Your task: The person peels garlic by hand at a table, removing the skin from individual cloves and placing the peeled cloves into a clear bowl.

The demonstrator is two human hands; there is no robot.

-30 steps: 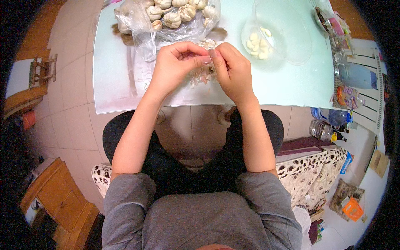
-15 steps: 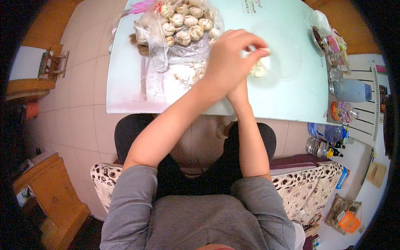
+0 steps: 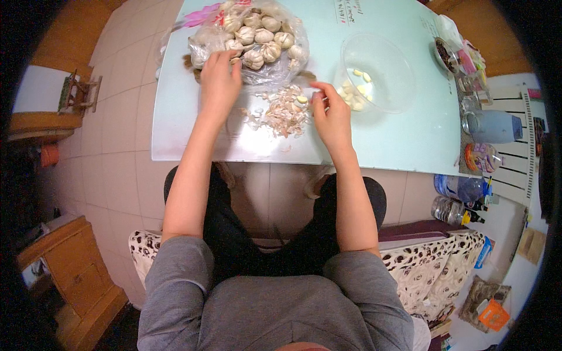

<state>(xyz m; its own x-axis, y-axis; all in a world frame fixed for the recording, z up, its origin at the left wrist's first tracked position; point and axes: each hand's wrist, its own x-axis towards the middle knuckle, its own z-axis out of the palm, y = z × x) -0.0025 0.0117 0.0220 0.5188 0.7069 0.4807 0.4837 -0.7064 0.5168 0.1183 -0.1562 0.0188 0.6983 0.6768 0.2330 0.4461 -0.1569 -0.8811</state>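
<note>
Left hand (image 3: pixel 219 79) reached into the clear bag of garlic bulbs (image 3: pixel 257 38) at the far side of the pale bench (image 3: pixel 410 134), fingers curled onto a bulb at the bag's mouth; firm hold not discernible. Right hand (image 3: pixel 331 114) hovered between the pile of papery skins (image 3: pixel 284 111) and the clear bowl (image 3: pixel 377 73) of peeled cloves, fingers loosely bent, apparently holding nothing.

1. The single head view looks steeply down from above the seated person onto a pale table (image 3: pixel 410 140).
2. It faces forward over lap and forearms, which enter from below.
3. The table sits near; fisheye bending curves its edges.
</note>
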